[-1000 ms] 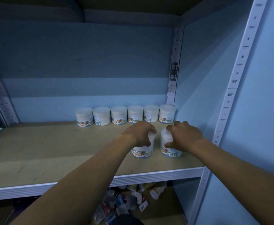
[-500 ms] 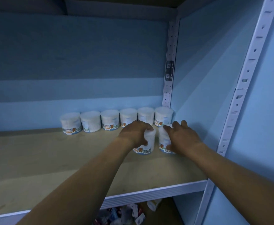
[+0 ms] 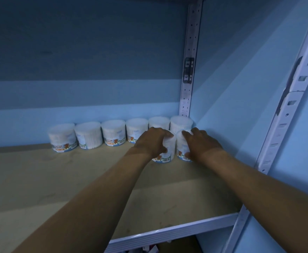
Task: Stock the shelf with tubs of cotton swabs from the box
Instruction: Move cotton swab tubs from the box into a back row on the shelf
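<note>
Both tubs (image 3: 165, 156) pushed deeper — hands (image 3: 152, 141) still clamped (back row unmoved).

Tubs (image 3: 111, 132): clear plastic, faintly glossy, white swabs visible inside; printed paper-like label bands at base. Shelf board (image 3: 62, 181): matt pale wood or fibreboard, lightly scuffed; hard to tell in dim light. Front rail (image 3: 167, 232) and perforated uprights (image 3: 189, 57): white painted metal, smooth.

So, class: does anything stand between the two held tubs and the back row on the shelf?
Nothing visible does. The left hand and right hand each hold a white plastic tub directly before the back row of six white tubs.
</note>
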Available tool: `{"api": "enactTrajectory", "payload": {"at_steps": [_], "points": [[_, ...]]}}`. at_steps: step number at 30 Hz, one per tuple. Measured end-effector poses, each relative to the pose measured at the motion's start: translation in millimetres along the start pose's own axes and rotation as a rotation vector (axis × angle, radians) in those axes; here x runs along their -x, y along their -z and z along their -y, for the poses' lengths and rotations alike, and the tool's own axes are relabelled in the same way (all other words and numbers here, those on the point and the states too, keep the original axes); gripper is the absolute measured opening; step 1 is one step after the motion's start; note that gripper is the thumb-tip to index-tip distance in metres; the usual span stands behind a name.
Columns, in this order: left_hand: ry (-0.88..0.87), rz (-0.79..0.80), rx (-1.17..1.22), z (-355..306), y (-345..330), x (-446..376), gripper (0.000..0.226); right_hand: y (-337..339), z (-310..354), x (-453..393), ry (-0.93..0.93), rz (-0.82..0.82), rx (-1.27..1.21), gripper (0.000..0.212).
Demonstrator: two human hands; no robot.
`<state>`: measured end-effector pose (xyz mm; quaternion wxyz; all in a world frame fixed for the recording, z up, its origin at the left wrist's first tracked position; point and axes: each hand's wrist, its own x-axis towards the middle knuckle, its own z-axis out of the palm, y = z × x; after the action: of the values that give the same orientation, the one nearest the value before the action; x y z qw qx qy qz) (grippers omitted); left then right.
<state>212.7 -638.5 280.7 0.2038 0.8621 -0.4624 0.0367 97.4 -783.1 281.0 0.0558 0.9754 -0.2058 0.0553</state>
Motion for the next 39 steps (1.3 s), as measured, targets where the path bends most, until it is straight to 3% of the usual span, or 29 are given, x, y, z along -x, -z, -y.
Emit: {"api": "enactTrajectory", "payload": {"at_steps": [25,30,39], "points": [[-0.025,-0.025,-0.007,12.8,-12.7,-34.0,0.062,-7.8,-8.5,-34.1,0.011,-0.039,0.038,0.067],[-0.077,-0.030,-0.026,15.3,-13.3,-13.4,0.068,-0.7,-4.8,-26.5,0.008,-0.066,-0.006,0.081],[0.019,-0.071,-0.090,30.2,41.8,56.8,0.049,38.9,51.8,-9.5,0.124,-0.046,-0.034,0.082]]}}
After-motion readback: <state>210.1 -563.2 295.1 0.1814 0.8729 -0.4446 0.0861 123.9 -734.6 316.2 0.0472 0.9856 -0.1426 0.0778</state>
